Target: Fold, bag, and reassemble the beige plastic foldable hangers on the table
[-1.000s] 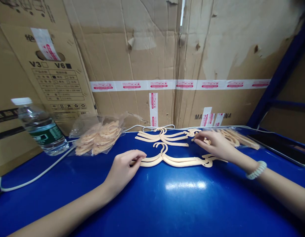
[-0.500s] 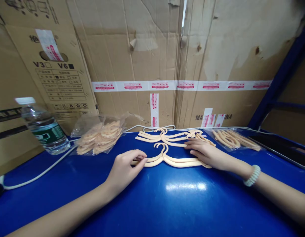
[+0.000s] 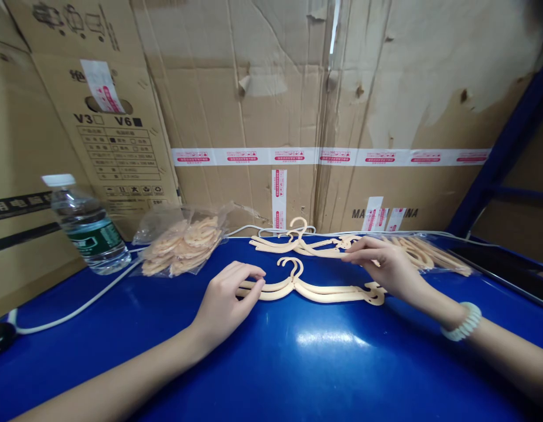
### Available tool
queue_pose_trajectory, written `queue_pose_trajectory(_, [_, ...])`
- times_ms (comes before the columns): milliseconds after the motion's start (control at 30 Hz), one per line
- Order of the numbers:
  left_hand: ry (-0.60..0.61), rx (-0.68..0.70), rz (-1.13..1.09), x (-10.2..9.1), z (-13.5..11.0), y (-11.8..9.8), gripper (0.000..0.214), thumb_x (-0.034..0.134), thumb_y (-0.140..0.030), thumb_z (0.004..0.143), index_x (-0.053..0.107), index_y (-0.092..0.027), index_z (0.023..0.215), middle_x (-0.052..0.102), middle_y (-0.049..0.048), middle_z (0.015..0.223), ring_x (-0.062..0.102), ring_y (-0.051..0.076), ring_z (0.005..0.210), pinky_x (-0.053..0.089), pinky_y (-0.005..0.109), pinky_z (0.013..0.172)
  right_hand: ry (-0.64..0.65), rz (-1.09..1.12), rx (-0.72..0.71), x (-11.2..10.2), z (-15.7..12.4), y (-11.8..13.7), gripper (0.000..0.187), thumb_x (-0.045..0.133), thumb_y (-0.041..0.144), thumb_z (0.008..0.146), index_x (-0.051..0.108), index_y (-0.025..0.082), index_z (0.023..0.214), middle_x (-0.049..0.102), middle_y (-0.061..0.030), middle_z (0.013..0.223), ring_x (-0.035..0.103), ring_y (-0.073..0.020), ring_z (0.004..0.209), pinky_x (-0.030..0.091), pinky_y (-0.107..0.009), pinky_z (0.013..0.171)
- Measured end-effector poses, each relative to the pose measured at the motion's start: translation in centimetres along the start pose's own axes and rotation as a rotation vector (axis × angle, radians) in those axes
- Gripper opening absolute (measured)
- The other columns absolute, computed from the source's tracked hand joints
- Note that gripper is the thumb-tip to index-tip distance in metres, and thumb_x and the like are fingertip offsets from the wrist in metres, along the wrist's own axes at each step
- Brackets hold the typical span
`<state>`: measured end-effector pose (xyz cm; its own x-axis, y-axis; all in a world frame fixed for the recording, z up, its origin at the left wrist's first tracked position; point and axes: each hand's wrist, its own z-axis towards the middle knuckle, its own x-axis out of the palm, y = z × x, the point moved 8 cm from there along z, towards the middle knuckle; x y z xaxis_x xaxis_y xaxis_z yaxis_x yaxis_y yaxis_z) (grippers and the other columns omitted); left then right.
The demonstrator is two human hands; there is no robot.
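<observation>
Left hand (image 3: 229, 299): unchanged over the last second. Fingers loosely curled, not clasped; tips rest on the left end of the near hangers (image 3: 315, 288), a thin peach stack lying flat mid-tabletop.

Right hand (image 3: 388, 266): changed. Half a second ago it lay flat on the right arm of that near stack; now it is raised off it, fingers stretched leftward to the right end of the far hangers (image 3: 297, 243), which lie near the far edge of the tabletop (image 3: 297, 363). Thumb and forefinger come together there; we cannot tell whether they grip. So the near stack is now held on its left end only, and contact has shifted to the far pile.

Surroundings:
- A bag of peach pieces (image 3: 183, 246) sits left of the hangers.
- A second bag (image 3: 433, 253) lies behind the right hand.
- A water bottle (image 3: 89, 225) stands toward the far-left corner.
- Cartons (image 3: 253, 117) stand along the far edge.
</observation>
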<state>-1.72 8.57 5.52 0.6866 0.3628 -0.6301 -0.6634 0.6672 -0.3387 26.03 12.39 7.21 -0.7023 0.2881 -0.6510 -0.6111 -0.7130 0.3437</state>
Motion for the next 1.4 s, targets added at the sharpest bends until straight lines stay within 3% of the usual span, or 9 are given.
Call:
queue_pose_trajectory(200, [-0.007,0.000,0.005,-0.1,0.0,-0.2,0.009,0.056,-0.018,0.090,0.064,-0.020,0.094,0.070,0.0045,0.093,0.065,0.023,0.092,0.052,0.035,0.081,-0.158,0.092,0.070,-1.6,-0.1,0.3,0.012,0.061,0.028,0.087,0.072,0.024,0.083,0.071,-0.0056,0.082,0.067,-0.0210,0.077,0.057,-0.036,0.071])
queue_pose_trajectory(367, [-0.081,0.024,0.053,-0.7,0.1,-0.1,0.029,0.055,-0.019,0.090,0.055,-0.021,0.119,0.062,0.0106,0.124,0.055,0.028,0.120,0.045,0.048,0.102,-0.240,0.282,0.187,-2.2,-0.2,-0.3,0.018,0.070,0.040,0.082,0.067,0.023,0.077,0.071,-0.0062,0.080,0.069,-0.0232,0.082,0.059,-0.037,0.073])
queue_pose_trajectory(500, [-0.066,-0.012,0.026,-0.5,0.0,0.3,0.041,0.055,-0.022,0.093,0.047,-0.023,0.133,0.058,0.0112,0.131,0.056,0.028,0.121,0.046,0.048,0.103,-0.204,0.410,0.179,-1.5,-0.1,0.7,0.022,0.075,0.041,0.078,0.066,0.022,0.073,0.071,-0.0066,0.080,0.070,-0.0225,0.084,0.060,-0.036,0.076])
queue_pose_trajectory(633, [0.075,-0.022,-0.095,0.7,-0.1,0.1,0.024,0.044,-0.019,0.099,0.060,-0.022,0.116,0.069,0.0046,0.098,0.067,0.018,0.086,0.056,0.030,0.076,-0.088,0.509,0.193,0.0,-0.2,1.4,0.020,0.078,0.039,0.076,0.067,0.022,0.075,0.071,-0.0056,0.083,0.069,-0.0207,0.083,0.060,-0.034,0.075])
queue_pose_trajectory(767, [0.081,0.036,-0.088,0.6,-0.2,-0.5,0.023,0.042,-0.015,0.099,0.062,-0.020,0.110,0.068,0.0053,0.098,0.066,0.018,0.089,0.052,0.029,0.078,0.101,0.566,0.215,1.1,-0.2,0.7,0.026,0.079,0.037,0.075,0.068,0.021,0.091,0.071,-0.0063,0.091,0.070,-0.0215,0.087,0.060,-0.035,0.078])
queue_pose_trajectory(833, [0.099,0.074,-0.096,0.8,-0.2,-1.0,0.025,0.041,-0.013,0.100,0.060,-0.019,0.114,0.066,0.0062,0.100,0.064,0.018,0.091,0.052,0.028,0.079,0.149,0.502,0.215,0.7,-0.1,-0.4,0.028,0.074,0.039,0.080,0.067,0.020,0.098,0.072,-0.0084,0.100,0.070,-0.0233,0.095,0.058,-0.038,0.086])
queue_pose_trajectory(1033, [0.189,0.075,-0.123,1.7,-0.5,-1.4,0.028,0.040,-0.013,0.099,0.059,-0.019,0.119,0.062,0.0061,0.100,0.063,0.017,0.086,0.051,0.027,0.078,0.119,-0.231,0.123,-0.7,-0.1,-4.7,0.026,0.054,0.036,0.090,0.069,0.018,0.100,0.074,-0.0125,0.101,0.068,-0.0301,0.097,0.053,-0.049,0.088])
queue_pose_trajectory(1233, [0.243,0.049,-0.171,2.2,-0.6,-1.3,0.030,0.041,-0.013,0.098,0.057,-0.019,0.123,0.061,0.0074,0.107,0.062,0.018,0.095,0.052,0.028,0.082,0.211,-0.324,0.075,1.5,-1.2,-6.6,0.033,0.053,0.020,0.085,0.072,0.015,0.112,0.071,-0.0168,0.111,0.062,-0.0340,0.110,0.050,-0.052,0.095])
queue_pose_trajectory(1400, [0.226,0.082,-0.133,2.0,-0.7,-1.5,0.031,0.041,-0.010,0.098,0.057,-0.017,0.123,0.061,0.0078,0.107,0.061,0.018,0.097,0.049,0.029,0.085,0.202,-0.329,0.016,1.9,-1.0,-5.9,0.032,0.052,0.014,0.083,0.074,0.018,0.106,0.073,-0.0142,0.100,0.062,-0.0336,0.100,0.052,-0.052,0.087])
